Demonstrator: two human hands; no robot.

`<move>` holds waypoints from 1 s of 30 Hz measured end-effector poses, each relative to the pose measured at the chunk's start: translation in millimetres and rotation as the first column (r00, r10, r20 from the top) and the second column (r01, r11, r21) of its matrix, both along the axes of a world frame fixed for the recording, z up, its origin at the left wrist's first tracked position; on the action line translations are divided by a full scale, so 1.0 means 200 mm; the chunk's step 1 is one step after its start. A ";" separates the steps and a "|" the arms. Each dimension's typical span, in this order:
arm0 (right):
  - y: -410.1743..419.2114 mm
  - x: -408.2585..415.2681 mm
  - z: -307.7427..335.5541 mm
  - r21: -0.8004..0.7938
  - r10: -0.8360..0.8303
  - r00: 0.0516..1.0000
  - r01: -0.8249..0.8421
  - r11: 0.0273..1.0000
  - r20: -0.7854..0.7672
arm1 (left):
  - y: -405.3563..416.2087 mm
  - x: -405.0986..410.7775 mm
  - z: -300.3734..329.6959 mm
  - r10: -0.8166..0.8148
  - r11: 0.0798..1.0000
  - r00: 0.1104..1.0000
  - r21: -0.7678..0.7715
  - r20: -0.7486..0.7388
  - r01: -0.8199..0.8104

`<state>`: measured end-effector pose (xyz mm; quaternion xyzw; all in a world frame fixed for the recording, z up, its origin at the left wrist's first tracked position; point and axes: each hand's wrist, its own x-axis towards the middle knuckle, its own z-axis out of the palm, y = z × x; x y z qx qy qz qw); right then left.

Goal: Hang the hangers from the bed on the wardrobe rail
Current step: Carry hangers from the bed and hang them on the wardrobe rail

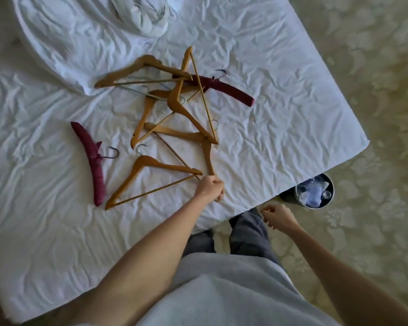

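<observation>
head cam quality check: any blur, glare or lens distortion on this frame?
Head view: soft, even daylight, no glare, only faint shadows in the wrinkled bed sheet; wide-angle bend shows along the bed's edges; the pile of wooden hangers is reasonably sharp; the left hand gripping a hanger's end looks slightly soft, the empty right hand likewise; the near shirt is out of focus.

Single head-worn view, steeply down from standing height over the bed [269,74] corner and carpet [375,114].
</observation>
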<state>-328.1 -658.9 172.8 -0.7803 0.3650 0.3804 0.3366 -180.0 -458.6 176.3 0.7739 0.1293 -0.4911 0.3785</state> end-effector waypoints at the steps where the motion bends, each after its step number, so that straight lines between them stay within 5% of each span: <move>1: -0.01 0.09 -0.02 0.022 0.018 1.000 -0.019 1.000 0.024 | -0.03 0.04 -0.02 0.042 0.999 0.999 0.007 -0.012 -0.042; 7: -0.03 0.58 -0.23 0.158 0.172 0.982 -0.182 0.970 0.077 | -0.11 0.24 -0.26 0.284 0.954 0.958 0.112 -0.042 -0.278; 15: 0.19 1.23 -0.54 0.024 0.343 0.917 -0.355 0.935 0.203 | -0.01 0.59 -0.65 0.585 0.765 0.799 0.234 0.137 -0.600; 24: 0.28 1.73 -0.84 -0.190 0.183 0.857 -0.102 0.977 0.482 | -0.18 1.20 -0.84 0.590 0.749 0.755 0.155 0.287 -0.644; 30: 0.05 1.96 -0.91 -0.461 0.333 0.636 0.042 0.886 0.697 | -0.20 1.36 -0.99 0.634 0.711 0.724 0.163 0.273 -0.684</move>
